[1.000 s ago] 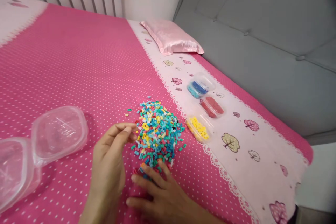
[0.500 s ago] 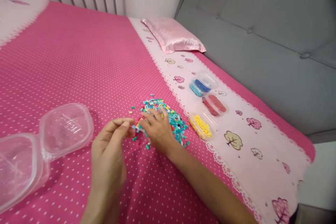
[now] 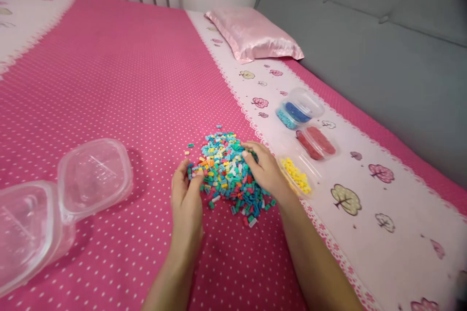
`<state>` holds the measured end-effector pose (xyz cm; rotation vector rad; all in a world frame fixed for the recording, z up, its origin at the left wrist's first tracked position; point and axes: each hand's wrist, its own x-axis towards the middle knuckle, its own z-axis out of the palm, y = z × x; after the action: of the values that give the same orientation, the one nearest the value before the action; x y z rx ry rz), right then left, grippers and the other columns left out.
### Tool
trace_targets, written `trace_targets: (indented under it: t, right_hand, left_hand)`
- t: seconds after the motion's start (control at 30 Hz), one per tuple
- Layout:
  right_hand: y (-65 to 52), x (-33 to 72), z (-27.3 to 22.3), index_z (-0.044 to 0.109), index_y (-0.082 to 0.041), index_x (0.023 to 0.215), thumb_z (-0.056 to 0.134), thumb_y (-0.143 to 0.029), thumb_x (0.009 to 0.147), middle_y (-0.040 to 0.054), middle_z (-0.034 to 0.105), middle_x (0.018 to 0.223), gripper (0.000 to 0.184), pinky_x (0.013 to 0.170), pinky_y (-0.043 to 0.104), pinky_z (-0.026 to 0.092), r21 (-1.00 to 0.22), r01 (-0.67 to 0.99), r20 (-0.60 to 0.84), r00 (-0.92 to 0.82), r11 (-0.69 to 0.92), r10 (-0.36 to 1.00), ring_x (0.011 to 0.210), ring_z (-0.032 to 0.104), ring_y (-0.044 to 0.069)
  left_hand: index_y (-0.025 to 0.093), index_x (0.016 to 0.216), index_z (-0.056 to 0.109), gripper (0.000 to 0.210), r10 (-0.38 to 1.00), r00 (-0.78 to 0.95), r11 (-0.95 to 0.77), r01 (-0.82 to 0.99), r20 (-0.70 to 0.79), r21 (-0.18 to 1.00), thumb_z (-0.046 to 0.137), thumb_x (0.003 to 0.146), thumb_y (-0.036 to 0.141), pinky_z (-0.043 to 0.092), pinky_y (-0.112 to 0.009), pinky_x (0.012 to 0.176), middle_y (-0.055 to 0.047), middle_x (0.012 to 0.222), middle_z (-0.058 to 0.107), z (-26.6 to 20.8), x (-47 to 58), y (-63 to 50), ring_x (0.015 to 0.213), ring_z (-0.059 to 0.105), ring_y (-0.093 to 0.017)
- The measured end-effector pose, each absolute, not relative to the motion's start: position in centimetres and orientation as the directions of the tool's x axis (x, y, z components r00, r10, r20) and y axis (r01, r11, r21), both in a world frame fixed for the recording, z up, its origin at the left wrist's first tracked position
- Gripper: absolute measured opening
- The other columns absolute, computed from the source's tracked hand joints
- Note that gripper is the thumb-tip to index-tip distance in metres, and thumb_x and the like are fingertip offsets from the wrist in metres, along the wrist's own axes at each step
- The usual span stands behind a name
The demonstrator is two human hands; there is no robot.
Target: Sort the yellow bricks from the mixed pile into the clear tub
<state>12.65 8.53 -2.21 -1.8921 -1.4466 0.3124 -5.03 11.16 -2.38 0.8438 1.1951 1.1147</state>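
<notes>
A heaped pile of small multicoloured toy building bricks (image 3: 229, 170) lies on the pink polka-dot bedspread. At its left edge rests my left hand (image 3: 188, 192), open, with thumb and fingers apart and the fingertips against the outer bricks. My right hand (image 3: 265, 167) is cupped along the pile's right side, thumb away from the fingers; some of its fingertips are hidden among the bricks. No brick is plainly gripped in either hand. Close to my right hand stands a clear container of yellow bricks (image 3: 297, 176).
Beyond the yellow bricks are a container of red pieces (image 3: 315, 143) and one with blue and light-blue pieces (image 3: 288, 118). A large clear plastic box (image 3: 31, 248) and its joined lid (image 3: 95, 177) lie at left. A pink satin pillow (image 3: 255, 34) sits near the grey headboard (image 3: 365, 58).
My left hand has opened from a pinch and moved right to the pile's edge. My right hand has shifted from atop the pile to its right side. The view has moved slightly.
</notes>
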Motion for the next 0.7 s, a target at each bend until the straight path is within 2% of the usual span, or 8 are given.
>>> trace_targets:
  t: [0.07,0.17,0.3,0.4,0.5,0.6,0.7]
  right_hand:
    - [8.4,13.3,-2.9,0.059,-0.013,0.119,0.040,-0.039,0.093,0.0136,0.062,0.120,0.041,0.103,0.041,0.038,-0.660,0.722,0.179,0.422,-0.209,0.889,0.116,0.054,0.023]
    - [8.5,13.7,-3.4,0.059,-0.015,0.122,0.036,-0.044,0.094,0.0129,0.061,0.124,0.046,0.106,0.044,0.035,-0.651,0.706,0.102,0.445,-0.278,0.890,0.120,0.052,0.024]
    - [8.7,13.5,-3.5,0.059,-0.018,0.123,0.033,-0.046,0.095,0.0097,0.059,0.131,0.047,0.110,0.043,0.033,-0.779,0.577,0.017,0.409,-0.245,0.912,0.126,0.049,0.021]
    - [8.7,13.0,-3.5,0.057,-0.020,0.124,0.037,-0.048,0.094,0.0071,0.056,0.136,0.046,0.108,0.040,0.038,-0.907,0.341,-0.096,0.401,-0.246,0.911,0.126,0.050,0.018]
    - [8.7,12.3,-3.8,0.059,-0.022,0.121,0.047,-0.047,0.091,0.0054,0.056,0.136,0.041,0.106,0.040,0.042,-0.954,0.069,-0.238,0.415,-0.291,0.878,0.125,0.052,0.018]
    - [8.9,11.7,-3.8,0.063,-0.024,0.109,0.055,-0.039,0.087,0.0020,0.064,0.126,0.028,0.107,0.040,0.041,-0.939,-0.211,-0.336,0.383,-0.273,0.860,0.123,0.054,0.017]
    - [9.0,11.3,-3.1,0.063,-0.024,0.103,0.057,-0.035,0.086,-0.0003,0.071,0.110,0.021,0.107,0.038,0.041,-0.848,-0.469,-0.410,0.286,-0.247,0.866,0.116,0.059,0.016]
  left_hand:
    - [0.024,0.114,0.056,0.040,0.935,0.009,0.343,-0.270,-0.353,0.900,0.063,0.075,0.029,0.045,-0.027,0.090,-0.004,0.127,0.057,-1.7,-4.3,10.7,0.116,0.053,-0.020]
    - [0.021,0.113,0.056,0.039,0.898,0.066,0.431,-0.335,-0.435,0.838,0.061,0.074,0.025,0.048,-0.029,0.086,-0.005,0.124,0.060,-0.9,-3.5,10.2,0.111,0.058,-0.021]
    - [0.020,0.111,0.057,0.036,0.861,0.158,0.504,-0.382,-0.482,0.775,0.059,0.075,0.020,0.047,-0.028,0.091,-0.006,0.126,0.060,-0.6,-3.1,10.0,0.112,0.058,-0.019]
    - [0.017,0.113,0.056,0.035,0.825,0.220,0.562,-0.411,-0.521,0.718,0.055,0.078,0.017,0.046,-0.025,0.091,-0.007,0.126,0.060,-0.6,-3.2,10.1,0.112,0.057,-0.016]
    - [0.015,0.116,0.056,0.035,0.774,0.290,0.631,-0.413,-0.562,0.656,0.050,0.082,0.018,0.050,-0.024,0.084,-0.007,0.118,0.064,-0.4,-3.3,10.3,0.103,0.061,-0.015]
    - [0.014,0.121,0.054,0.038,0.751,0.360,0.660,-0.431,-0.554,0.615,0.045,0.084,0.018,0.052,-0.029,0.083,-0.007,0.110,0.067,-0.2,-3.3,10.3,0.096,0.064,-0.016]
    - [0.014,0.123,0.056,0.040,0.766,0.383,0.643,-0.444,-0.516,0.624,0.046,0.085,0.021,0.049,-0.033,0.091,-0.008,0.110,0.068,-0.3,-3.2,10.2,0.102,0.063,-0.019]
